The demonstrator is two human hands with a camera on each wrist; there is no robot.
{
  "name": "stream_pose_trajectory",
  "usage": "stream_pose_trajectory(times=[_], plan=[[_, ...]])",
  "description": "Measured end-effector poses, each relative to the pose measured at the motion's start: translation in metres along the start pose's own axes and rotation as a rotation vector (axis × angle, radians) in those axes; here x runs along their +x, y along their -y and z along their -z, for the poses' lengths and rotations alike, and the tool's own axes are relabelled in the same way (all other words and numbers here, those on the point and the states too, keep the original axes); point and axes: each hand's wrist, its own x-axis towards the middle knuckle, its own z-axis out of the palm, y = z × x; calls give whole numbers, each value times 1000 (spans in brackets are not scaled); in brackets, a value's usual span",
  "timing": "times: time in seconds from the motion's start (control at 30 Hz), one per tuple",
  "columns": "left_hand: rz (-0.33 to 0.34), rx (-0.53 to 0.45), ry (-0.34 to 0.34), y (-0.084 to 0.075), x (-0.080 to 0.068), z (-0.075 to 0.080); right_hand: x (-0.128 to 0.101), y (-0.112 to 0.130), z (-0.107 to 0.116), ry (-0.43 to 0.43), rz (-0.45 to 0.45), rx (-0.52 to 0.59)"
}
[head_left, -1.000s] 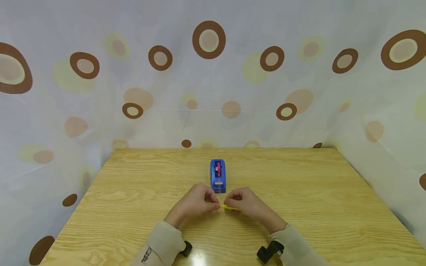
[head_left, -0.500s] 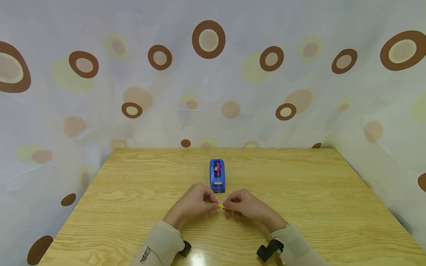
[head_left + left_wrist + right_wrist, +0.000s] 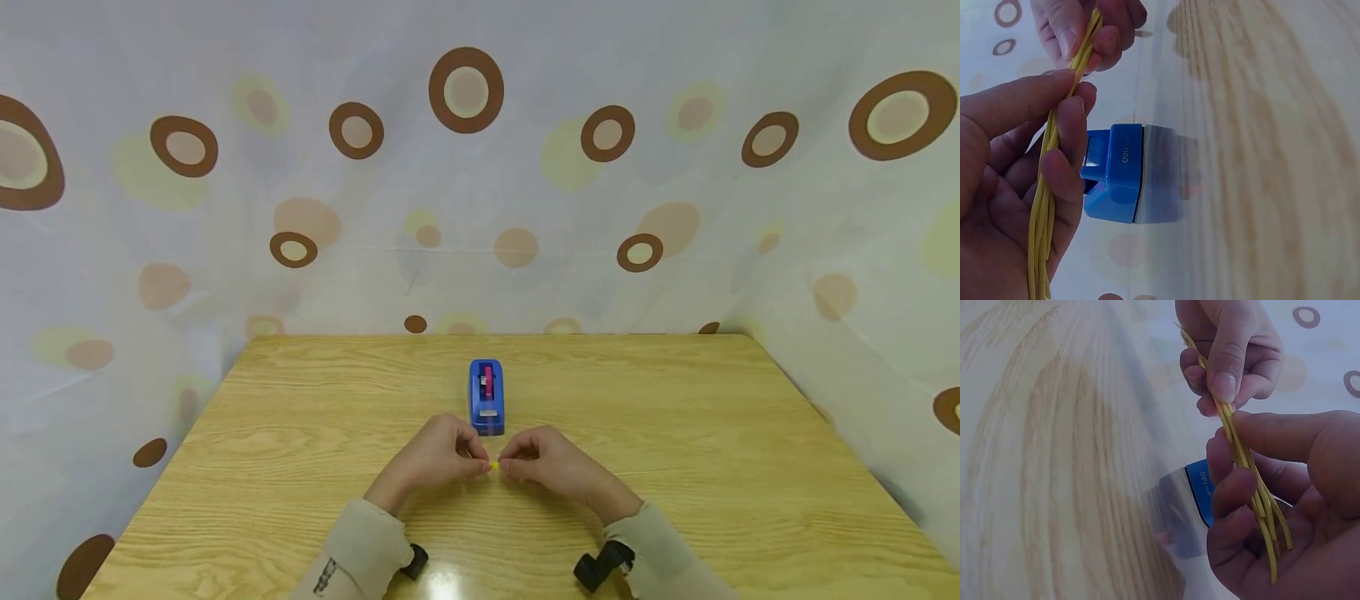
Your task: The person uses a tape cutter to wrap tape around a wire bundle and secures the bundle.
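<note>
A bundle of thin yellow strands (image 3: 495, 466) spans both hands above the table. My left hand (image 3: 442, 454) pinches it between thumb and fingers, and in the left wrist view the strands (image 3: 1040, 215) run down across that palm. My right hand (image 3: 553, 462) pinches the bundle close beside the left fingertips. In the right wrist view, loose strand ends (image 3: 1269, 519) fan out over the right palm. The strands' exact kind cannot be told. Just beyond the hands stands a blue tape dispenser (image 3: 487, 426) with a pink reel (image 3: 488, 382).
The wood-grain table (image 3: 337, 392) stretches to both sides of the hands. Behind it hangs a pale curtain (image 3: 480, 183) with brown rings, which also lines both sides. Black wrist cameras (image 3: 600, 567) sit at the sleeve cuffs.
The right fingers have gathered in the strands and closed onto the bundle nearer the left fingertips, so less yellow shows between the hands. The left hand keeps its pinch and the dispenser stays put.
</note>
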Motion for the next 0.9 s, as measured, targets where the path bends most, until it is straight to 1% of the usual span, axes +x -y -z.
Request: stream_pose_trajectory(times=[0.2,0.33,0.47,0.57,0.7,0.9], plan=[[9,-9,-6,-1,-2,1,-2,8,-2,-8,69,-36],[30,-2,-14,-1,-2,2,-8,22,-3,-16,68,-33],[33,3,-21,-1,-2,2,-11,30,-5,-33,83,-68],[35,7,-23,-1,-2,2,-12,31,-7,-44,101,-90],[32,14,-20,1,-2,1,-11,30,-8,-48,103,-105],[33,48,-21,2,-1,2,-10,29,-10,-63,121,-140]])
